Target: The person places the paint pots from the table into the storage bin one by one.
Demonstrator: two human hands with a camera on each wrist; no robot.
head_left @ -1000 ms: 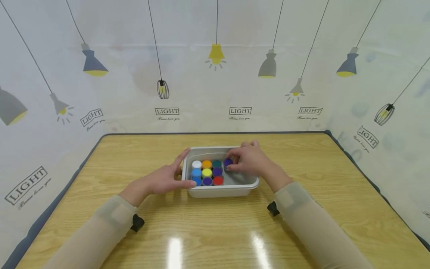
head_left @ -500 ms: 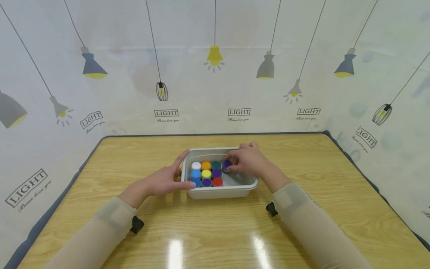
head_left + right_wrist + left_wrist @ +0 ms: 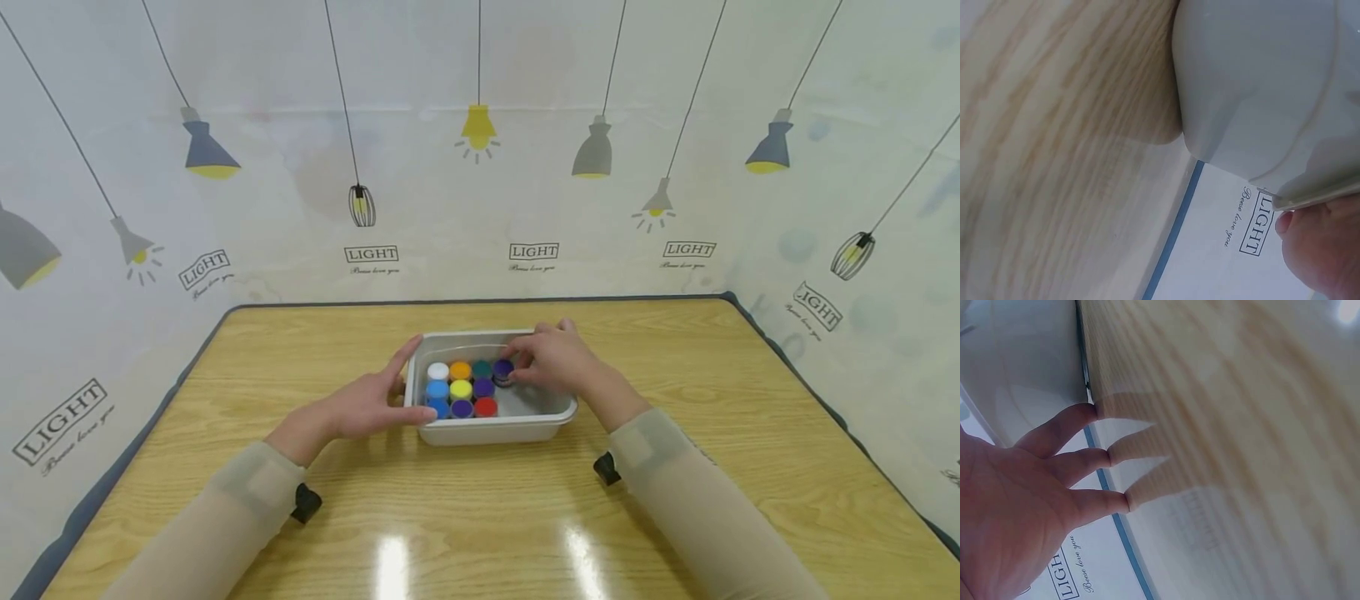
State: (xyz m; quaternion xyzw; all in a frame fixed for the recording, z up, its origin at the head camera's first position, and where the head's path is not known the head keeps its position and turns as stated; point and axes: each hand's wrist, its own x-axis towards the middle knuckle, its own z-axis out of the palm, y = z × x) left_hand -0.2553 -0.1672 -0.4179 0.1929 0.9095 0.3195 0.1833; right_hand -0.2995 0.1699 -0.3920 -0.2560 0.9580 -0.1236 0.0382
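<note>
A white plastic tub (image 3: 495,429) sits on the wooden table. In its left part, small round jars stand in rows, their tops white (image 3: 438,371), orange, teal (image 3: 482,369), light blue, yellow, purple and red (image 3: 486,407). My right hand (image 3: 558,357) reaches over the back right rim and pinches a dark purple jar (image 3: 503,371) beside the teal one. My left hand (image 3: 367,404) spans the tub's left end, index finger along the rim, thumb over the front left corner. In the left wrist view its other fingers (image 3: 1100,501) are straight, tips at the table.
The wooden table (image 3: 480,508) extends around the tub. Behind it hangs a pale backdrop (image 3: 420,125) printed with lamps and lettering. In the right wrist view the tub's outer wall (image 3: 1254,75) fills the upper right.
The dark purple jar has moved slightly left, up beside the teal jar, with my right fingers on it. My left hand stays at the tub's end. The head view has tilted slightly.
</note>
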